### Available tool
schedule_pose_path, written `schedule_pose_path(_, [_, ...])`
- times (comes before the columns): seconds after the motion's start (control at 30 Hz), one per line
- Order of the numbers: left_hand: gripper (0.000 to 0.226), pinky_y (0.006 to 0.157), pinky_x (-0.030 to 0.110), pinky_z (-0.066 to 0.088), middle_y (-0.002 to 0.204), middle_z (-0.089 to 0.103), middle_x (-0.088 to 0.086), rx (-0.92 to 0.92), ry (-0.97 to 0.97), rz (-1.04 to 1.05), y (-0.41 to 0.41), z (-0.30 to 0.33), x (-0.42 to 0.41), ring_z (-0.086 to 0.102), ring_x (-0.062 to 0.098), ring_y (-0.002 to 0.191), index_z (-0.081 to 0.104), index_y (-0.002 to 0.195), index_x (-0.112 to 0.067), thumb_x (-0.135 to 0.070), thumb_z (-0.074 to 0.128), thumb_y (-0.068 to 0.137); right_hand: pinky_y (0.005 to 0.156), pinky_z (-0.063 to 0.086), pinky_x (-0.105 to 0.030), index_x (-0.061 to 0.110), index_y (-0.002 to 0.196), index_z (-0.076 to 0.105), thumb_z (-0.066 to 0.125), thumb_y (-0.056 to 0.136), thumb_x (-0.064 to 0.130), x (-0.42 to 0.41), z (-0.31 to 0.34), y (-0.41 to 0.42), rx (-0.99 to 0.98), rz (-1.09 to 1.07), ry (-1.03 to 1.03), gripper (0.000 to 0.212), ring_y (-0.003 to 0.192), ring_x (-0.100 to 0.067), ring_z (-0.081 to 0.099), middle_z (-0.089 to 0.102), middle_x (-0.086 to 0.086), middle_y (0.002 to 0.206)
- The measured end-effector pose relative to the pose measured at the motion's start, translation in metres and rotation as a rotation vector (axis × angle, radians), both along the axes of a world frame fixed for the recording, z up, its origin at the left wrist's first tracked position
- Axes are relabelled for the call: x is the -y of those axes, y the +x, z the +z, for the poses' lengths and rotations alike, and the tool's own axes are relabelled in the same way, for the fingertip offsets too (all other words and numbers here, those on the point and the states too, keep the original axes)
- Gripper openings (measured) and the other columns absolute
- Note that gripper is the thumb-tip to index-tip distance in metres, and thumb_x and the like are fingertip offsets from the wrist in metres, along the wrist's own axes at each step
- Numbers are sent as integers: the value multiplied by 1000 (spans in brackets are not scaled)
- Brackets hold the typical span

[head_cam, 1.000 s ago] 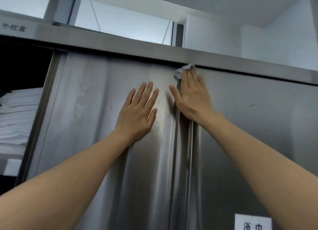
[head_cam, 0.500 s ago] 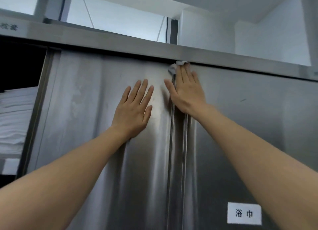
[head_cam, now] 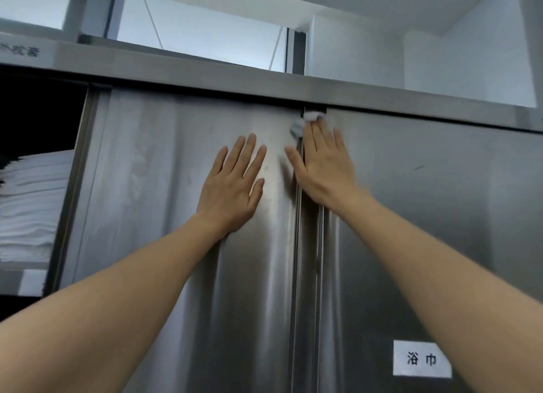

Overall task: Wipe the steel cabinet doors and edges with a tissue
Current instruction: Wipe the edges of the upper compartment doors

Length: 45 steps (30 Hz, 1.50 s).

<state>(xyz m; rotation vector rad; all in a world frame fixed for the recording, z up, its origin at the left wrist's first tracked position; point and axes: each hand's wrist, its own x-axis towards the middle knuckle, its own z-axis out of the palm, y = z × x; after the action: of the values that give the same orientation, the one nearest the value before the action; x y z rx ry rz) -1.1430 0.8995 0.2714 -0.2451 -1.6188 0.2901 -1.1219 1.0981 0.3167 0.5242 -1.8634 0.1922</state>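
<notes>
a steel cabinet [head_cam: 426, 216] fills our view under a white ceiling, folded linens [head_cam: 32, 204] on its open shelf at left. our left hand [head_cam: 232, 187] rests flat, fingers straight, on the left door [head_cam: 176, 172]. our right hand [head_cam: 323, 169] presses the tissue [head_cam: 308, 119] with straight fingers into the top of the seam between the doors. we'd judge steady pressure along that edge works best.

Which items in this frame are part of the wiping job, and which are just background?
Part of the job:
- tissue, under the right hand's fingertips at the top of the door seam
- right hand
- left hand, flat on the left door
- right door
- top edge

Background:
- stacked white towels
- door label
- window
</notes>
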Motion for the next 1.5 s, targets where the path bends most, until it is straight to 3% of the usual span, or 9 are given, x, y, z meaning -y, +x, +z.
schedule_pose_path(0.13, [62, 124, 43, 4, 166, 7, 10, 10, 6, 1, -1, -1, -1, 3, 24, 153, 13, 159, -14, -40, 19, 103, 120, -16, -29, 8, 158, -1, 8, 97, 63, -8, -99, 8, -18, 0, 39, 83, 152, -14, -12, -5, -7, 166])
schedule_pose_path(0.4, [61, 123, 41, 2, 165, 11, 12, -24, 1, -19, 1, -1, 0, 8, 27, 153, 17, 158, -12, -38, 24, 103, 121, -10, -37, 8, 158, 7, 14, 105, 53, 1, 45, 2, 70, -126, 25, 70, 153, -17, -2, 5, -7, 167])
schedule_pose_path(0.67, [62, 124, 44, 6, 166, 8, 11, 5, 2, -11, 1, -1, 0, 5, 26, 153, 13, 159, -13, -38, 21, 103, 119, -20, -30, 13, 158, -4, -5, 92, 65, -13, -128, 10, 78, -105, 108, 85, 150, -10, -19, -9, -2, 165])
schedule_pose_path(0.9, [61, 123, 44, 5, 165, 11, 13, 5, 2, -5, 2, 1, 1, 9, 28, 153, 17, 158, -12, -39, 21, 103, 116, -18, -32, 9, 158, -5, 13, 105, 54, -9, -20, -6, 63, -124, 74, 72, 151, -12, -15, -10, -4, 166])
schedule_pose_path(0.97, [62, 124, 43, 5, 165, 10, 13, 16, 4, 2, 3, 1, 1, 8, 27, 153, 16, 158, -12, -39, 20, 103, 118, -17, -33, 10, 159, -3, 11, 104, 55, -7, -28, -12, 35, -78, 42, 73, 152, -12, -14, -8, -4, 167])
schedule_pose_path(1.17, [62, 124, 44, 4, 166, 6, 11, 24, 13, 5, 1, 0, 1, 4, 26, 153, 12, 159, -14, -38, 21, 102, 124, 3, -42, 5, 157, 17, 14, 104, 54, -15, -155, -5, -22, 21, 93, 72, 153, -20, 4, 14, -11, 164])
schedule_pose_path(1.23, [62, 124, 44, 4, 166, 6, 11, 14, 12, 1, 0, -1, 1, 3, 26, 153, 13, 159, -14, -38, 21, 102, 124, 0, -41, 5, 155, 22, 13, 103, 53, -19, -134, -4, -57, -18, 122, 72, 153, -22, 9, 20, -12, 163])
schedule_pose_path(1.37, [62, 124, 44, 5, 166, 7, 11, 26, 13, -14, 1, -1, 1, 4, 26, 153, 15, 159, -14, -39, 20, 103, 114, -25, -26, 9, 159, 6, -4, 93, 59, -7, -57, -6, -32, -32, 29, 84, 153, -13, -7, 3, -5, 167])
schedule_pose_path(1.5, [62, 124, 44, 7, 166, 6, 10, 30, 14, 8, 3, -1, 1, 3, 26, 153, 14, 159, -14, -39, 20, 103, 121, -15, -30, 5, 158, 7, 7, 98, 57, -3, -82, -10, -51, 14, -3, 80, 153, -17, -5, 4, -9, 166])
